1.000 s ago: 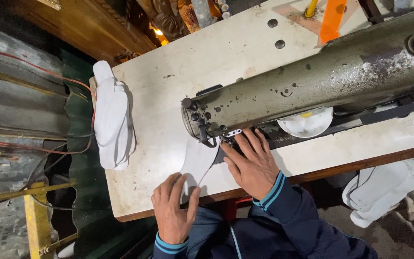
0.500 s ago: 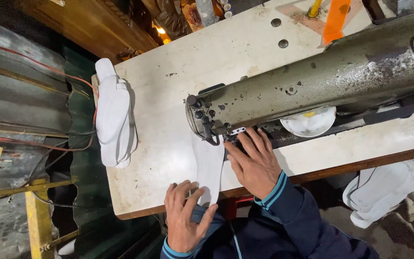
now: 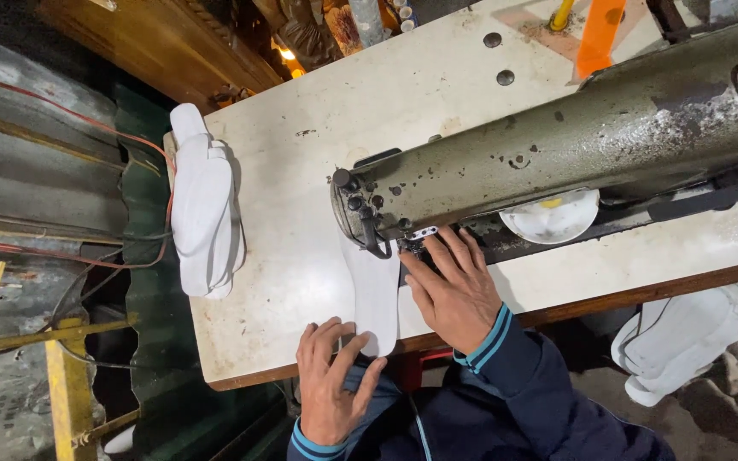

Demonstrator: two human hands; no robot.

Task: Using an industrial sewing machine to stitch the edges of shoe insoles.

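- White sole piece (image 3: 372, 294) now lies lengthwise under sewing machine (image 3: 557, 145) head; it was angled 1 second ago.
- Left hand (image 3: 328, 384) flat, fingers spread, pins its near end at table (image 3: 301, 256) edge.
- Right hand (image 3: 450, 290) open, presses beside the needle; feeding looks underway.

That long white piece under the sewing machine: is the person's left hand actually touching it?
Touching. The head view shows the left hand with its fingertips lying on the near end of the white piece at the table edge, with no gap visible.

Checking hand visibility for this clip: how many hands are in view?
2: the left hand lies on the near end of the white insole piece; the right hand presses beside the sewing machine head. No others visible.
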